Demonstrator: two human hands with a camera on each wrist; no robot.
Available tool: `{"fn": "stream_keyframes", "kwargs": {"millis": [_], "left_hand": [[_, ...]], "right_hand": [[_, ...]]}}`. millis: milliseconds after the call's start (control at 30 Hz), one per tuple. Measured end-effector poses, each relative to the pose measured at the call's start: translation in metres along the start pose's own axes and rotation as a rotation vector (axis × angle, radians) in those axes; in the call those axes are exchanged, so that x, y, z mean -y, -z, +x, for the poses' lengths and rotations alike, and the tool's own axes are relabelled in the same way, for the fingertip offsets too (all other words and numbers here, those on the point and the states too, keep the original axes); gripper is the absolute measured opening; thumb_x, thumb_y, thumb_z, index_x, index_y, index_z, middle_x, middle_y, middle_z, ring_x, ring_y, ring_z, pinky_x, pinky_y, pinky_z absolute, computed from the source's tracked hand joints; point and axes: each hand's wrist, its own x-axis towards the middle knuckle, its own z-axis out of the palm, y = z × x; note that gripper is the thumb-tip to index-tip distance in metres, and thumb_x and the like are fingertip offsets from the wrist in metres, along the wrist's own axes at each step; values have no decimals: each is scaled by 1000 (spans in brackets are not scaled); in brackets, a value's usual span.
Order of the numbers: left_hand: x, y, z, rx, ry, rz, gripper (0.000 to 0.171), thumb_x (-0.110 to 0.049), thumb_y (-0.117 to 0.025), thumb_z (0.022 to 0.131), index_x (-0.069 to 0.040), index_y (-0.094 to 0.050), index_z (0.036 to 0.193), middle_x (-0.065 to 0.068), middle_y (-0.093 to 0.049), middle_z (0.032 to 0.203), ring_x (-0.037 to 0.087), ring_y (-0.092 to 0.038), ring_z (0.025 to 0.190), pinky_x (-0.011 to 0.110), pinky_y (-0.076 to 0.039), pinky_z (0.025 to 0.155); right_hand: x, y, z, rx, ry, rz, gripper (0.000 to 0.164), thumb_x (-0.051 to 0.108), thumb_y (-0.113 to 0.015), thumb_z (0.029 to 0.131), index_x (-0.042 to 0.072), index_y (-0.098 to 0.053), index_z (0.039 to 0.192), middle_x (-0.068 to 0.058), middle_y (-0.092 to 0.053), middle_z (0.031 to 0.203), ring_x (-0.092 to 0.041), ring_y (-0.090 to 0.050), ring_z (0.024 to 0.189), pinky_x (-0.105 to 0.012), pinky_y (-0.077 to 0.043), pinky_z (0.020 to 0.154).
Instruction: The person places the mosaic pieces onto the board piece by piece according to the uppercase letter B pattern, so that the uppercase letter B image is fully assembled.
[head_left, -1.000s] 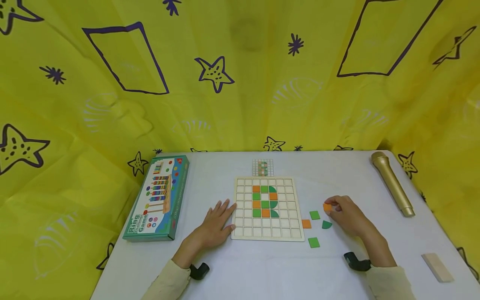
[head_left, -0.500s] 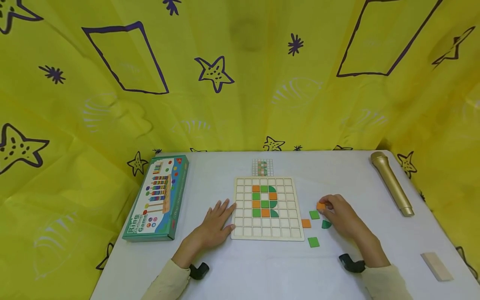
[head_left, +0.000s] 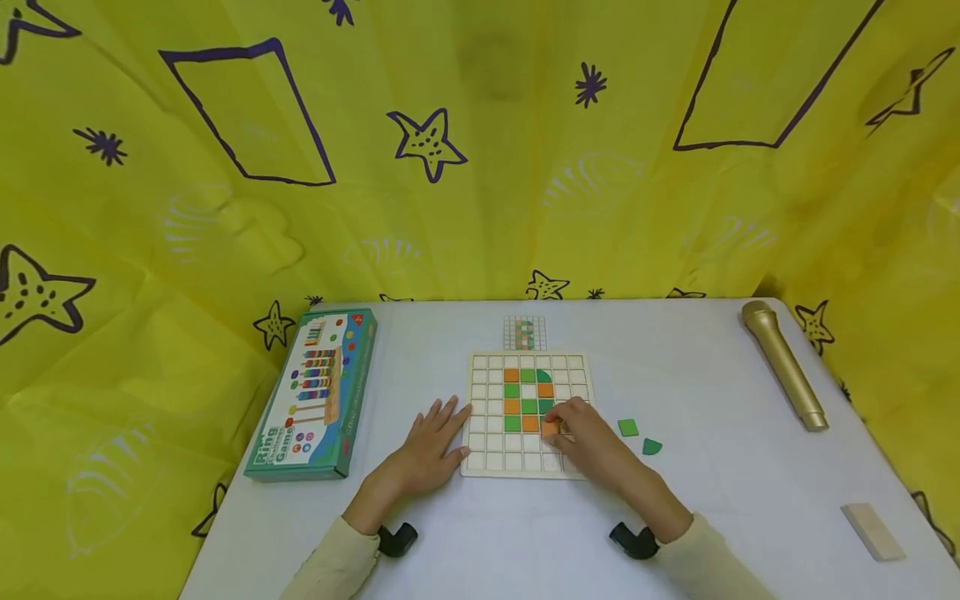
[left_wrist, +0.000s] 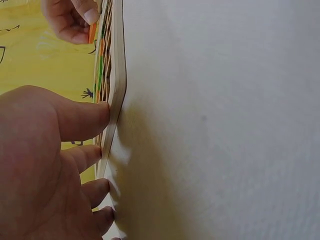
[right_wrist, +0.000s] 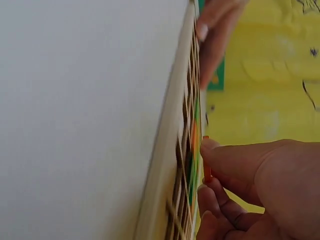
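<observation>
Pale cream sleeves (head_left: pixel 330 565), black elbow-shaped wrist pieces (head_left: pixel 398 542) — cameras, it seems

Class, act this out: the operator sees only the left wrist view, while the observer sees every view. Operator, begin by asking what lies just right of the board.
Operator: What lies just right of the board?
Observer: A green square and a darker green curved piece, loose on the table.
Operator: My view shows the right hand pinching an orange tile. What lies beyond the board's far edge?
Observer: A small card printed with a grid.
</observation>
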Motion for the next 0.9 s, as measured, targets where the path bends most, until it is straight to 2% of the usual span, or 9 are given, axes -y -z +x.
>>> {"fn": "stream_keyframes", "kwargs": {"millis": [200, 367, 533, 767, 900], "left_hand": [[-1, 2, 0, -10, -6, -15, 64, -31, -53, 110, -14, -31, 168, 18, -18, 176, 44, -10, 163, 68, -11, 127], [-1, 3, 0, -9, 2, -18, 64, -32, -53, 110, -16, -31, 168, 17, -18, 176, 43, -10, 163, 67, -11, 127], [-1, 3, -1, -7, 5, -21, 64, -32, -54, 110, -16, -31, 168, 16, -18, 176, 42, -9, 163, 67, -11, 128], [-2, 2, 0, -4, 11, -18, 64, -33, -53, 110, -16, -31, 168, 15, -18, 176, 41, -9, 163, 66, -11, 128], [-2, 3, 0, -3, 10, -14, 64, -33, -53, 110, -16, -31, 168, 16, -18, 176, 42, -9, 163, 67, -11, 128]], "right_hand": [[27, -24, 7, 24, 78, -54, 22, 13, -78, 96, 9, -71, 116, 1, -62, 114, -19, -60, 112, -39, -55, 97], [34, -32, 10, 1, 143, -93, 14, 9, -79, 95, 12, -69, 105, 2, -60, 105, -14, -55, 99, -34, -54, 88], [40, -34, 12, -7, 170, -77, 12, 4, -79, 93, 11, -70, 95, 2, -59, 99, -12, -55, 91, -31, -54, 82], [45, -33, 11, 34, 134, -72, 14, -1, -77, 93, 9, -72, 102, 1, -60, 100, -14, -58, 92, -33, -55, 85], [42, -32, 11, 32, 182, -106, 14, 1, -78, 93, 9, -72, 104, 0, -63, 102, -16, -62, 96, -36, -57, 89]]}}
